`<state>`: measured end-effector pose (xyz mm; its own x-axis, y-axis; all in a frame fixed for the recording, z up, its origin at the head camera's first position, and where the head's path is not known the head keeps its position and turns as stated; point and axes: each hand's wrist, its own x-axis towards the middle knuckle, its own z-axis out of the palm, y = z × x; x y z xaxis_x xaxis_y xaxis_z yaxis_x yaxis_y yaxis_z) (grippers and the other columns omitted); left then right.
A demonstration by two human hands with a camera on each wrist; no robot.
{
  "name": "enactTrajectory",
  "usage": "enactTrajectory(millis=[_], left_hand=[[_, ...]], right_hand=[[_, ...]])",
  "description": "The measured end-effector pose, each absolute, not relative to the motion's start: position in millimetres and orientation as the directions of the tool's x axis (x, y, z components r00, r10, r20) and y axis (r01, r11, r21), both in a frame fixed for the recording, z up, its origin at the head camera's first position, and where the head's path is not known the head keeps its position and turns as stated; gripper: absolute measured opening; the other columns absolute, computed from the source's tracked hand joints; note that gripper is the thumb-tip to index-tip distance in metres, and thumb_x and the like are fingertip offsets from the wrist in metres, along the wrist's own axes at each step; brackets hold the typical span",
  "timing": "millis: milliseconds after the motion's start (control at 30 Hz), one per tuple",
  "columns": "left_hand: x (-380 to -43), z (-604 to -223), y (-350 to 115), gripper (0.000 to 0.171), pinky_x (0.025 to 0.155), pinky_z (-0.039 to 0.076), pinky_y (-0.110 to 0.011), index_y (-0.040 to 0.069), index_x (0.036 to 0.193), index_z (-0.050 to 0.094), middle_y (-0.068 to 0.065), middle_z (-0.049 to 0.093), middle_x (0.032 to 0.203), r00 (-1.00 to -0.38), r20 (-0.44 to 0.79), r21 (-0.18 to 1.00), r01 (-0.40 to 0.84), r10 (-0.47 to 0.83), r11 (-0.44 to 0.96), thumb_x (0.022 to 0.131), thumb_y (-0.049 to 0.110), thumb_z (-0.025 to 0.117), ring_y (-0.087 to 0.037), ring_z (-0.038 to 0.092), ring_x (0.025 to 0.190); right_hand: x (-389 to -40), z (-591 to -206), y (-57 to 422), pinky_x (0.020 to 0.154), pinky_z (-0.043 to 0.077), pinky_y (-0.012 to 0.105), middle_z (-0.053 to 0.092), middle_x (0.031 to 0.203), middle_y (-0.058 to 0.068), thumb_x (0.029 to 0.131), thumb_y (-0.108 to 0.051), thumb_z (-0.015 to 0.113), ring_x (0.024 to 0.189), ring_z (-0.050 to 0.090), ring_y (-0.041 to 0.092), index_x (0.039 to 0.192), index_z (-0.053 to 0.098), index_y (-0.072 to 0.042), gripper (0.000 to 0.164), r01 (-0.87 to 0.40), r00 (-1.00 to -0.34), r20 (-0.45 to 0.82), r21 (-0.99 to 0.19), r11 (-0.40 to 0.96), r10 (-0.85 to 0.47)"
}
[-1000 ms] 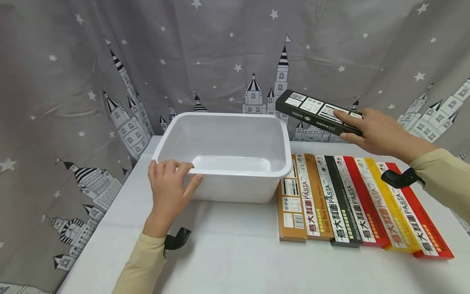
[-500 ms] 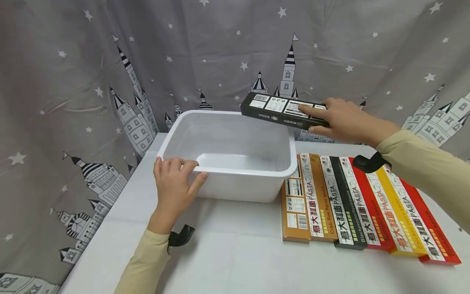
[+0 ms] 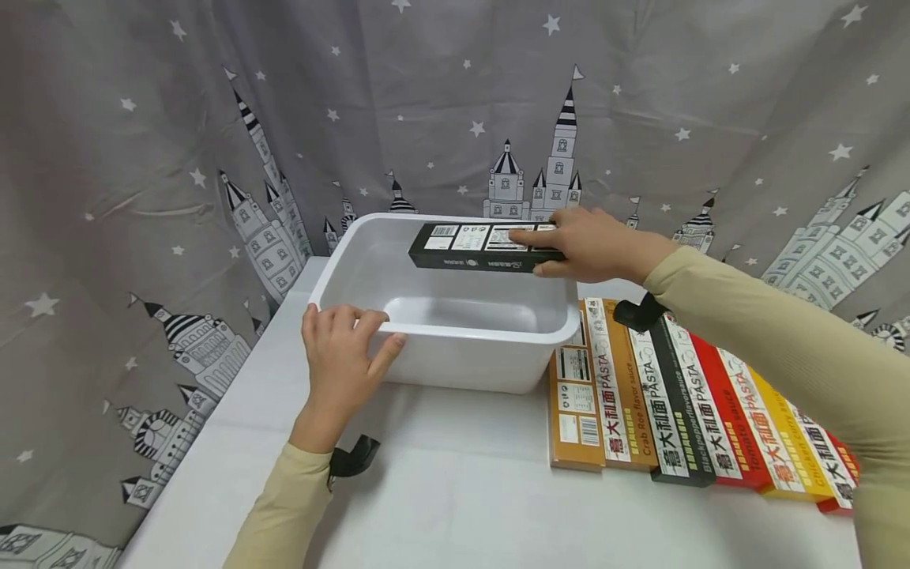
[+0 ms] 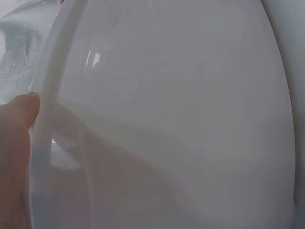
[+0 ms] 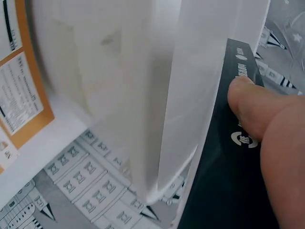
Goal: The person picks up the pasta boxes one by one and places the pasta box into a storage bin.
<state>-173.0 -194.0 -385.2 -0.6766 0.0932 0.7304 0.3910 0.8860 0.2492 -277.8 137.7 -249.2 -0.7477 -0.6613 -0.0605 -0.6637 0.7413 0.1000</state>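
Observation:
A white plastic tub (image 3: 455, 359) stands on the table. My left hand (image 3: 341, 363) grips its near rim at the left corner, fingers over the edge and thumb (image 4: 27, 107) against the outside wall. My right hand (image 3: 590, 245) holds a black pasta box (image 3: 483, 262) over the tub's back right part, with its label side up. The box lies roughly level and its left end overlaps the tub's inside in the head view. In the right wrist view the thumb (image 5: 245, 102) presses along the black side of the box; the other fingers are mostly hidden.
Several pasta boxes lie side by side right of the tub: orange ones (image 3: 577, 431), a black one (image 3: 682, 454), then red and yellow (image 3: 785, 466) ones. My right sleeve (image 3: 775, 332) crosses above them. A grey castle-print curtain (image 3: 441, 95) hangs behind the table.
My right hand has carried the black pasta box leftward and down, from above the row of boxes to over the tub. The left hand keeps its grip on the rim.

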Motion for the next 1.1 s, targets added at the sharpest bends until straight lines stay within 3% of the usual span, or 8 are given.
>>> enactTrajectory(millis=[200,433,633,1100], left_hand=[[-173,-385,-194,0.083,0.110,0.023,-0.077,0.003,0.100,0.070,-0.020,0.061,0.092,-0.681,0.727,0.257,0.392,0.091,0.883,0.098,0.075,0.029,-0.045,0.052,0.097],[-172,-385,-195,0.082,0.111,0.022,-0.076,0.005,0.101,0.069,-0.020,0.061,0.093,-0.689,0.719,0.262,0.390,0.091,0.883,0.098,0.075,0.029,-0.045,0.052,0.098],[-172,-385,-196,0.082,0.111,0.022,-0.076,0.005,0.101,0.069,-0.020,0.062,0.094,-0.693,0.715,0.264,0.386,0.089,0.884,0.098,0.076,0.029,-0.045,0.053,0.099],[-170,-384,-196,0.083,0.111,0.022,-0.076,0.006,0.100,0.069,-0.019,0.062,0.094,-0.704,0.705,0.265,0.381,0.092,0.886,0.097,0.077,0.026,-0.045,0.053,0.101]], right_hand=[[-289,-258,117,0.075,0.045,0.043,0.060,0.097,0.014,0.097,-0.041,0.067,0.086,0.052,0.026,0.154,0.044,-0.033,0.062,-0.687,-0.727,-0.105,0.098,0.720,-0.679],[-300,-261,96,0.093,0.053,0.056,0.069,0.125,0.016,0.094,-0.040,0.070,0.113,0.063,0.033,0.150,0.051,-0.032,0.060,-0.698,-0.708,-0.207,0.064,0.713,-0.675],[-306,-262,81,0.099,0.052,0.056,0.065,0.138,0.013,0.093,-0.039,0.071,0.121,0.062,0.031,0.148,0.052,-0.035,0.059,-0.659,-0.736,-0.238,0.037,0.751,-0.634],[-317,-273,53,0.090,0.053,0.051,0.070,0.128,0.006,0.088,-0.035,0.075,0.105,0.062,0.027,0.141,0.060,-0.035,0.055,-0.654,-0.739,-0.235,0.022,0.756,-0.632]])
